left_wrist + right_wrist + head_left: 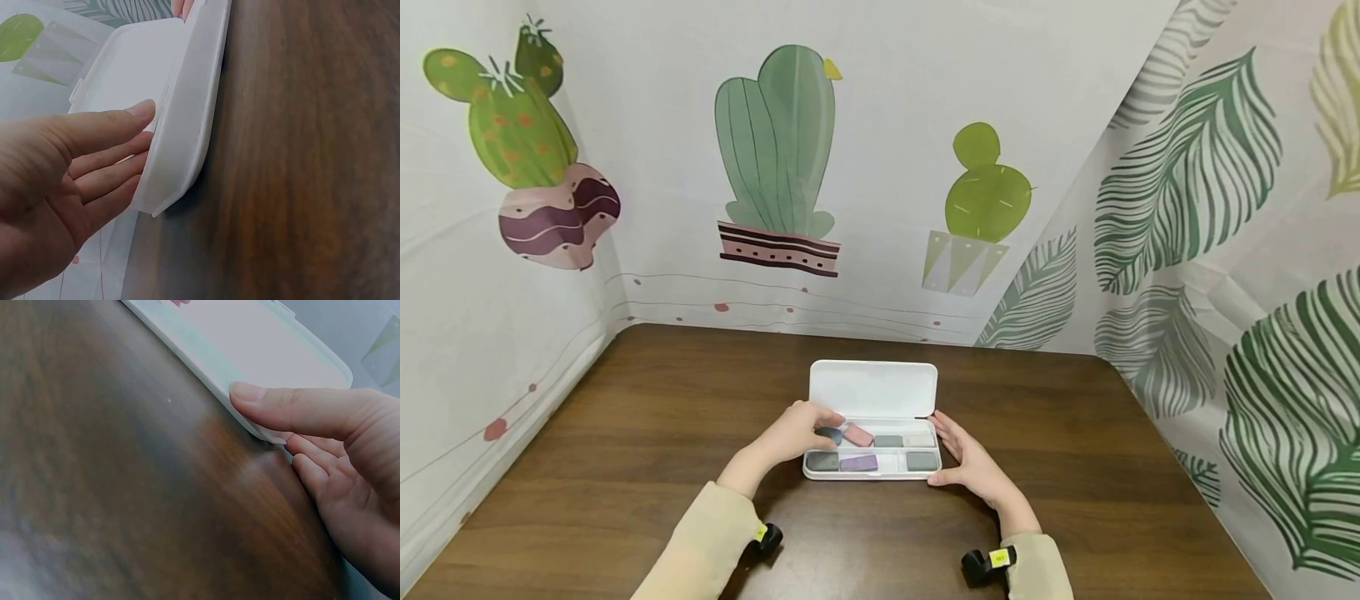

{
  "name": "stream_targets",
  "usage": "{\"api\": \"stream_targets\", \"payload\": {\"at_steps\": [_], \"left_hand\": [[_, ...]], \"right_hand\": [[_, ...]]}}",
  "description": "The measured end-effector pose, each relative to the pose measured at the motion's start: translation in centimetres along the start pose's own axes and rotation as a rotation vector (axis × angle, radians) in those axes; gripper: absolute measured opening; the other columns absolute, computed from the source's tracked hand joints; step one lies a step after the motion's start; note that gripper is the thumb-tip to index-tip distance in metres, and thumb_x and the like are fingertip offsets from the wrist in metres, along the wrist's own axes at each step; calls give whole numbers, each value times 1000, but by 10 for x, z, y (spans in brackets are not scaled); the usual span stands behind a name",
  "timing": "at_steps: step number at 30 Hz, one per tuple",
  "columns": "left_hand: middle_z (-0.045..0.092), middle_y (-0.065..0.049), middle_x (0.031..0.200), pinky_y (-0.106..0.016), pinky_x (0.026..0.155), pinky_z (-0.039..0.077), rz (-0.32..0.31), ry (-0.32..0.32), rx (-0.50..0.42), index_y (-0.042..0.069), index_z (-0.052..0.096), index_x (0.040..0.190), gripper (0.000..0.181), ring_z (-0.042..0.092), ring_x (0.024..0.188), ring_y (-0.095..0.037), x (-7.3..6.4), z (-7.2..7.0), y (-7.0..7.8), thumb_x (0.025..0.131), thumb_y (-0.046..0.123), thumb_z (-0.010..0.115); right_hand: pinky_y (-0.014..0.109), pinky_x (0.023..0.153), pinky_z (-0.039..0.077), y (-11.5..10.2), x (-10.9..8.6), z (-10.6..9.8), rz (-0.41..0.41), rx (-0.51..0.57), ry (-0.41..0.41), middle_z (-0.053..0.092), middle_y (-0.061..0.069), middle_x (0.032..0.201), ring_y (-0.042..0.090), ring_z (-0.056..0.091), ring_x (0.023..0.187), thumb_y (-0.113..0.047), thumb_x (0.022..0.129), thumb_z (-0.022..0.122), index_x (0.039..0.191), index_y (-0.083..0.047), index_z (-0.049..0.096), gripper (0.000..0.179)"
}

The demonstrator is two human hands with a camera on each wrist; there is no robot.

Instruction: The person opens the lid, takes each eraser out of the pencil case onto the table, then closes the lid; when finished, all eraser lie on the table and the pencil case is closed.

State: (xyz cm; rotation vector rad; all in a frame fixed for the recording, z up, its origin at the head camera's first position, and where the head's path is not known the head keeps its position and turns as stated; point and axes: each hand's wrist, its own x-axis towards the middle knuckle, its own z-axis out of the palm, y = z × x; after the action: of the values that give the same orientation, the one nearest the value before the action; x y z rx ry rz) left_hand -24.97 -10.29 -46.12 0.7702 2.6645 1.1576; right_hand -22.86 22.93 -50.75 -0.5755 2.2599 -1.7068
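Note:
An open white hinged case (872,476) lies on the table, its lid (872,389) tipped back. Small rectangular blocks fill parts of its two rows: a pink block (858,435) set askew, a purple block (858,463), a dark grey block (822,462) and several grey or pale ones. My left hand (797,431) reaches over the case's left end and pinches a blue block (830,434) between thumb and fingers, above the back row. In the left wrist view that block is hidden behind the case wall. My right hand (970,465) holds the right end, thumb (250,394) at the front rim, fingers behind.
The brown wooden table (647,417) spreads around the case. Behind it hangs a white cloth (887,167) with printed cacti, and a leaf-print cloth (1187,250) borders the right side. A black wrist camera (765,540) sits at the left sleeve, another camera (979,567) at the right.

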Motion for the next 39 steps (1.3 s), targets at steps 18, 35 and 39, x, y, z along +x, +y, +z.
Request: {"api": "stream_targets", "payload": {"at_steps": [18,35,39], "left_hand": [[75,-13,103,-37,86,56,48,-17,138,-4,72,107,32,71,98,-25,1,0,6,78,6,79],[75,-11,98,-39,85,56,-5,-26,238,-1,75,102,28,71,94,-24,4,-3,8,75,-7,76],[76,-7,99,-39,87,55,-40,-31,271,2,76,101,29,71,96,-22,5,-4,7,73,-5,78]], "right_hand": [[2,104,25,0,0,0,-4,-7,-2,27,21,158,34,22,148,-4,72,84,154,2,17,106],[3,104,25,0,0,0,-6,-16,0,27,23,158,39,21,147,-3,72,84,154,3,17,105],[3,104,25,2,1,0,-31,-9,-6,26,26,157,42,21,146,-2,73,83,153,5,17,104]]}}
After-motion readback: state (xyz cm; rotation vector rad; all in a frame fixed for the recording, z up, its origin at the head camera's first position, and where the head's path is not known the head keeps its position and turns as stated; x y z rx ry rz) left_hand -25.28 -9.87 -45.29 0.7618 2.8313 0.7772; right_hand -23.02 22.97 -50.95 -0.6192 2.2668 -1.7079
